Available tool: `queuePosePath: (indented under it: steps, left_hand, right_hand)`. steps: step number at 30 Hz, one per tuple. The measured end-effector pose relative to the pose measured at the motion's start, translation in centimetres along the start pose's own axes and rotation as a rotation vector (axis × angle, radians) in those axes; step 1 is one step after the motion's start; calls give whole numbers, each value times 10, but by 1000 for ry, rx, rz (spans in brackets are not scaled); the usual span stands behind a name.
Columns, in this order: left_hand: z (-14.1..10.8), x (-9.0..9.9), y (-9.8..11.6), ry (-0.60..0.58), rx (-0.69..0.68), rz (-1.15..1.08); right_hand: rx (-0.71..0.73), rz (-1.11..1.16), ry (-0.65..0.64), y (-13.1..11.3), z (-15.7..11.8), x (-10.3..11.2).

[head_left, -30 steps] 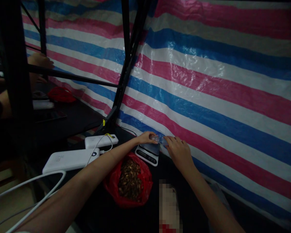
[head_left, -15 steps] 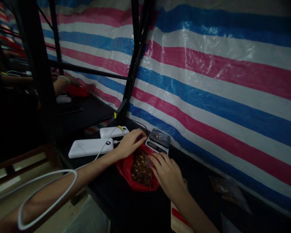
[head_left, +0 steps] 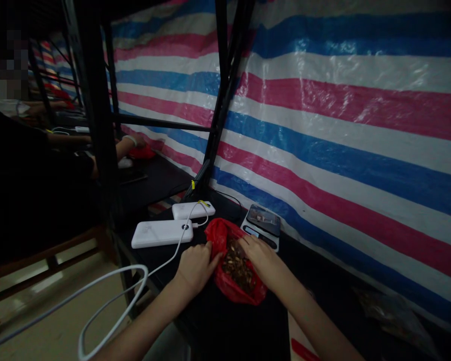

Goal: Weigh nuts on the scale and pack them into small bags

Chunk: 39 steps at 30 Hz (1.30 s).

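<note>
A red plastic bag [head_left: 240, 296] stands open on the dark tabletop, filled with small brown and tan dried pieces [head_left: 237, 265]. At its left rim is my left hand [head_left: 196, 265], its fingers closed on the red plastic. My right hand [head_left: 261, 258] reaches over the bag's right side. Its fingers are bent down into the mouth, and the fingertips are partly hidden; something faintly see-through shows beside them, too dim to name. Just behind the right hand sits a small digital scale [head_left: 261, 225] with a dark tray, on which something small lies.
Two white power banks [head_left: 161, 233] with a white cable [head_left: 173, 258] lie left of the bag; the cable loops over my left forearm. A clear packet [head_left: 394, 316] lies at right. Black metal posts [head_left: 221, 90] and striped sheeting [head_left: 342, 110] stand behind. Another person's arm [head_left: 126, 146] is at far left.
My left hand has come back from near the scale to the bag's left rim and grips it. My right hand has stayed at the bag's right side. The view has shifted left.
</note>
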<state>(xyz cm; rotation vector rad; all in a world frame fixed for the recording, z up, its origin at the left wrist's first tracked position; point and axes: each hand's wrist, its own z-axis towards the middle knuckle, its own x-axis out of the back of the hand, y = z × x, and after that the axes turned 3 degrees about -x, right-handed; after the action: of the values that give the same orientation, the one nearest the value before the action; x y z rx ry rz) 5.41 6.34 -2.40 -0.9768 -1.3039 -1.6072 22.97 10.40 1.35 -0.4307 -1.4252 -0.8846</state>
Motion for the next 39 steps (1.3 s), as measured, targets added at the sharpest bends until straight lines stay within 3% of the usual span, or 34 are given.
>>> queuePosePath:
  steps: [5, 9, 11, 15, 19, 21, 24, 26, 28, 31, 33, 35, 39]
  left_hand:
    - [19, -9, 7, 95, 13, -438]
    - [20, -11, 6, 105, -76, -787]
    - [15, -6, 1, 123, -75, -746]
    - [4, 20, -10, 144, 34, -306]
    - [9, 52, -12, 318, 48, -33]
    - [22, 66, -9, 371, -45, -25]
    - [55, 81, 4, 322, -277, -77]
    - [85, 81, 18, 287, -481, -116]
    - [119, 69, 36, 234, -678, -161]
    - [167, 31, 64, 46, -839, -161]
    - [194, 0, 81, -79, -844, -150]
    - [214, -26, 92, -121, -808, -135]
    - [238, -54, 103, -211, -793, -91]
  right_hand:
    - [16, 230, 34, -4, -7, -12]
    - [-169, 512, 154, -8, -9, -31]
    - [-246, 707, 186, -9, -7, -36]
    - [-285, 1090, 164, -7, -4, -35]
    - [-273, 1296, 177, 0, -10, -26]
    - [-261, 1364, 173, 7, -17, -21]
    - [-239, 1419, 116, 22, -27, -11]
    - [-269, 1405, 109, 36, -33, -5]
    - [-343, 1378, 164, 50, -38, -3]
    - [-458, 1364, 286, 72, -45, -7]
    - [-497, 1372, 336, 85, -49, -15]
    - [-512, 1369, 356, 96, -53, -24]
    - [-541, 1280, 411, 115, -63, -40]
